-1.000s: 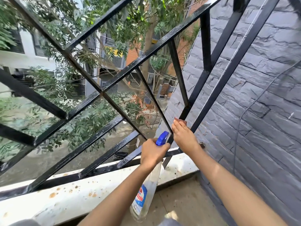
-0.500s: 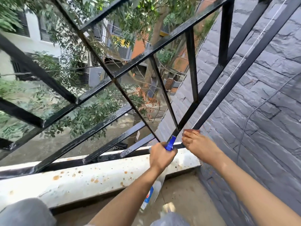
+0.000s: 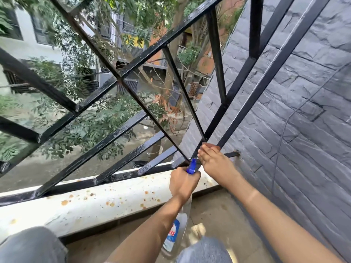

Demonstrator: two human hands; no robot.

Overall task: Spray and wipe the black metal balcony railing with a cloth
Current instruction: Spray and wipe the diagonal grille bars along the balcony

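Wiping the bottom corner of the railing by the wall

The right hand (image 3: pixel 212 160) is closed around the foot of a slanted bar of the black metal railing (image 3: pixel 121 76), at the right end of the ledge (image 3: pixel 106 202) beside the dark stone wall (image 3: pixel 303 92); a scrap of reddish cloth (image 3: pixel 210 145) peeks past its fingers. The left hand (image 3: pixel 183 184) is wrapped tight round the neck of a clear plastic spray bottle (image 3: pixel 176 228) with a blue nozzle, just beside it. The bars are flat, glossy and wet-looking, so the cloth may slip, and knuckles could scrape rough stone. The painted ledge is speckled with rust.
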